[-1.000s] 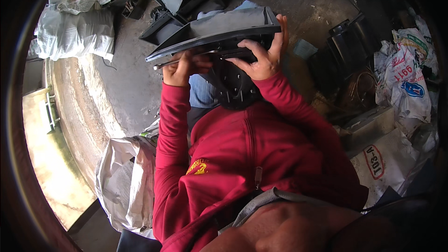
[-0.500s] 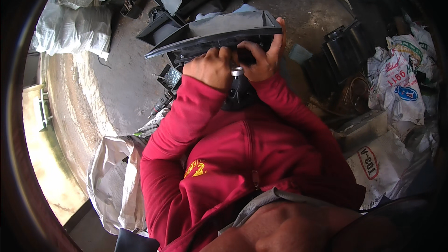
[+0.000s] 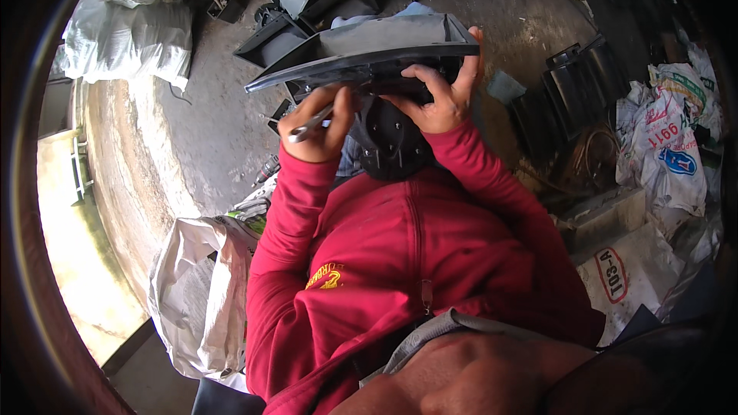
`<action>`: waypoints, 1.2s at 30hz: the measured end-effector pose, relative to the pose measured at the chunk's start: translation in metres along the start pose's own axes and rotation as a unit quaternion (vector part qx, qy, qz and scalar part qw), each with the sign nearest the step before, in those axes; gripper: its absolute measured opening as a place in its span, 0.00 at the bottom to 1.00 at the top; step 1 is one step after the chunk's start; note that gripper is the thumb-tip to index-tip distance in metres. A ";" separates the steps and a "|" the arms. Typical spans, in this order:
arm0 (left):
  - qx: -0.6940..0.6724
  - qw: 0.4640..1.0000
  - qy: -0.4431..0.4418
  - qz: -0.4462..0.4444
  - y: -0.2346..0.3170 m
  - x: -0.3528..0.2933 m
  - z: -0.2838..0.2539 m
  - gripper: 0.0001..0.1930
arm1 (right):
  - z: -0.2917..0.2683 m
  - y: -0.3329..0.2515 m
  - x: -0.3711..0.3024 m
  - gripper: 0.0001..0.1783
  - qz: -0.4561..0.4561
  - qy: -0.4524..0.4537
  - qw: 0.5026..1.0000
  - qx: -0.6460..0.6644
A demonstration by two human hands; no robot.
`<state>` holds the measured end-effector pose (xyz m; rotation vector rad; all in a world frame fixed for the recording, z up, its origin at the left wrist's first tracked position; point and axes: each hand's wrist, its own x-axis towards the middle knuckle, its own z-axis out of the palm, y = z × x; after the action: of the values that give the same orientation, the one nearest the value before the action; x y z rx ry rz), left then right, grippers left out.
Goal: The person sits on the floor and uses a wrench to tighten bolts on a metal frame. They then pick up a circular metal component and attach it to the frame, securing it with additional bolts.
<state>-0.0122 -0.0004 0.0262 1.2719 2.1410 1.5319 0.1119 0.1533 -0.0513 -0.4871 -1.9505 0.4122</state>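
A long black trough-like part (image 3: pixel 369 69) with a dusty grey hollow is held up in front of me, tilted. My right hand (image 3: pixel 446 100) grips its right end, with the fingers behind the rim and the thumb underneath. My left hand (image 3: pixel 321 124) is closed around a silver ring spanner (image 3: pixel 309 124) beneath the left half of the part. The ring end sticks out below my fist, and the other end is hidden. Between my forearms, against my lap, is a black piece (image 3: pixel 393 142) dotted with small shiny fasteners.
More black trough-like parts (image 3: pixel 280 50) lie on the floor beyond. Black housings (image 3: pixel 576 81) stand at the right, beside printed white sacks (image 3: pixel 665 138). An open white sack (image 3: pixel 196 292) is at my left, near a drill-like tool (image 3: pixel 267 169). Plastic-wrapped bundles (image 3: pixel 131 42) lie far left.
My left hand has moved left and down, turning the spanner so its ring end now points down-left. My right hand still holds the trough-like part; its fingers have shifted slightly.
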 end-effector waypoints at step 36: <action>-0.162 0.979 -0.071 -0.102 -0.032 0.018 0.008 0.15 | -0.001 -0.009 0.000 0.28 -0.037 -0.028 0.993 -0.105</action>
<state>-0.0347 0.0157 0.0013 0.9877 1.7794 1.5703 0.1114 0.1453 -0.0468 -0.5416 -2.0698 0.1749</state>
